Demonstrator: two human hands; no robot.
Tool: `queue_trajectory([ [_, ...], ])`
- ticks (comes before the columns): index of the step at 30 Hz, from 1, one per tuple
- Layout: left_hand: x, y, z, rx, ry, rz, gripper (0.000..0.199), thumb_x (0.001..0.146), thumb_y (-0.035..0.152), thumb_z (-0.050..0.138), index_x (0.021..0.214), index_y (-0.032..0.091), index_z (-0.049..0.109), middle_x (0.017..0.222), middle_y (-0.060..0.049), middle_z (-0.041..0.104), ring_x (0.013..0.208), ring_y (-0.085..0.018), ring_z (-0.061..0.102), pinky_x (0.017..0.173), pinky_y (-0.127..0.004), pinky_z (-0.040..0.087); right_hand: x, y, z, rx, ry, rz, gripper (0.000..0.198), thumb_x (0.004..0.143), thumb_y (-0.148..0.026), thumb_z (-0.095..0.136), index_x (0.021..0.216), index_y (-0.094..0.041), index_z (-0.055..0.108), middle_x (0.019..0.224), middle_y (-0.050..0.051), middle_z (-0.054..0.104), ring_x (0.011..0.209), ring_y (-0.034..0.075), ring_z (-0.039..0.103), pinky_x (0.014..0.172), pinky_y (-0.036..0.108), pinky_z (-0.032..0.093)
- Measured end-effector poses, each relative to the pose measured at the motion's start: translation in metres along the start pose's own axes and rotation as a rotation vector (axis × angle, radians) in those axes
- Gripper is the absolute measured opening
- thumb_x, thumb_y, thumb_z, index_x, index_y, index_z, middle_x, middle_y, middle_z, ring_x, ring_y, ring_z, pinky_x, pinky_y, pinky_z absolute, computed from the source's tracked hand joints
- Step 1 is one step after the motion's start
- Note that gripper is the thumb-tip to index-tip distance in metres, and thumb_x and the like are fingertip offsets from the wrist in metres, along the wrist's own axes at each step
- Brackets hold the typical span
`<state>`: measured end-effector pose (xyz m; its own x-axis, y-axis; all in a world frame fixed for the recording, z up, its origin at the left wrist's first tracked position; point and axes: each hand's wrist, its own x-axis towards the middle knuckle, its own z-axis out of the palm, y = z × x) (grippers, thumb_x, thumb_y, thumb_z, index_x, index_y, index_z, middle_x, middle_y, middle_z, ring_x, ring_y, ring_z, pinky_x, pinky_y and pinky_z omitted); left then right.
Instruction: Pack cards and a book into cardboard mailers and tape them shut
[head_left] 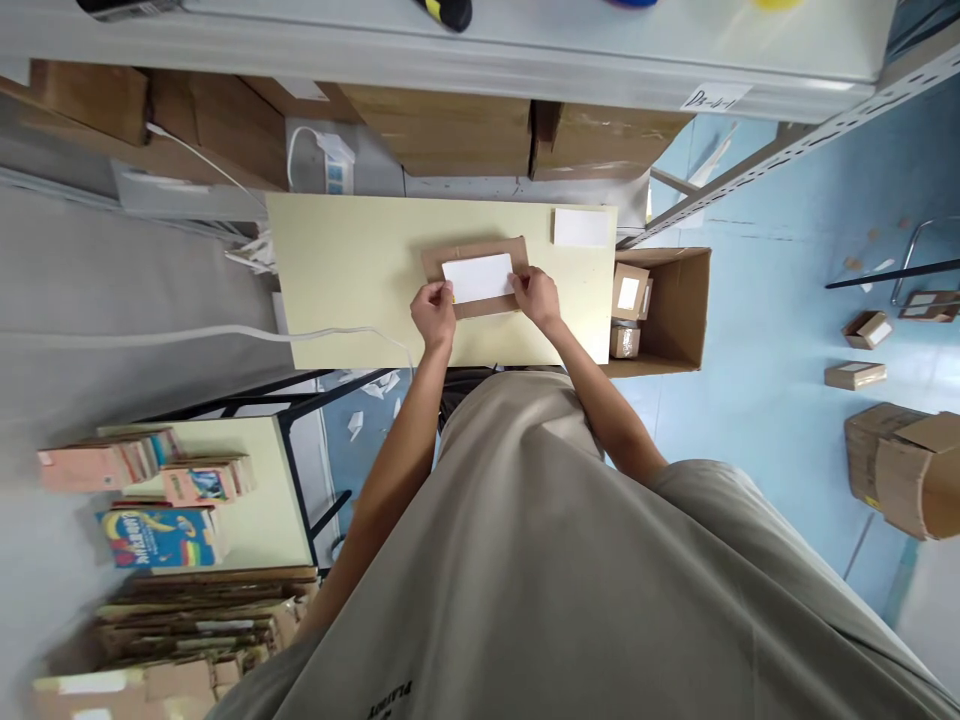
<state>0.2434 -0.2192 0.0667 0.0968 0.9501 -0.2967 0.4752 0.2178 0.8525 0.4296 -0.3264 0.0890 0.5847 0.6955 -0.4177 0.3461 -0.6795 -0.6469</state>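
Note:
A white paper slip (478, 278) lies over a flat piece of brown cardboard (487, 309) on the pale yellow table (345, 270). My left hand (433, 314) pinches the slip's left end near its lower corner, where a tiny yellow spot shows. At the slip's right end, my right hand (537, 296) grips its edge between thumb and fingers. Whether the slip is stuck to the cardboard or only rests on it, I cannot tell. Another white paper (580, 227) lies at the table's back right corner.
An open carton (679, 310) with small boxes stands against the table's right side. A shelf beam (420, 60) crosses above the far edge, with large cartons (450, 130) beneath. Stacked books (161, 535) sit at lower left. A white cable (225, 331) runs onto the table.

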Motion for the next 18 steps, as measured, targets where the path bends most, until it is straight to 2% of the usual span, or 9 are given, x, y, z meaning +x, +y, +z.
queue_trajectory([
  [4, 0.007, -0.003, 0.007, 0.036, 0.037, 0.004, 0.015, 0.097, 0.033, 0.073, 0.086, 0.023, 0.072, 0.088, -0.004, 0.076, 0.087, -0.021, 0.071, 0.096, -0.034, 0.058, 0.003, 0.001, 0.005, -0.012, -0.004, 0.020, 0.025, 0.118, -0.039, 0.059, 0.104, -0.022, 0.070, 0.120, 0.017, 0.083, 0.114, 0.033, 0.076, 0.111, 0.046, 0.058],
  [13, 0.008, -0.004, 0.014, 0.128, 0.074, 0.014, 0.012, 0.100, 0.029, 0.072, 0.090, 0.023, 0.073, 0.089, -0.005, 0.076, 0.091, -0.023, 0.074, 0.099, -0.035, 0.059, 0.011, -0.002, 0.014, -0.075, 0.011, 0.077, 0.018, 0.115, -0.031, 0.058, 0.105, -0.022, 0.070, 0.122, 0.020, 0.079, 0.117, 0.040, 0.076, 0.112, 0.059, 0.060],
  [18, 0.006, -0.004, 0.017, 0.123, 0.097, 0.023, 0.011, 0.100, 0.028, 0.072, 0.090, 0.023, 0.071, 0.092, -0.006, 0.077, 0.093, -0.023, 0.073, 0.104, -0.037, 0.060, 0.012, -0.002, 0.018, -0.095, 0.025, 0.086, 0.017, 0.115, -0.027, 0.055, 0.105, -0.023, 0.068, 0.124, 0.019, 0.077, 0.116, 0.039, 0.075, 0.112, 0.061, 0.060],
])
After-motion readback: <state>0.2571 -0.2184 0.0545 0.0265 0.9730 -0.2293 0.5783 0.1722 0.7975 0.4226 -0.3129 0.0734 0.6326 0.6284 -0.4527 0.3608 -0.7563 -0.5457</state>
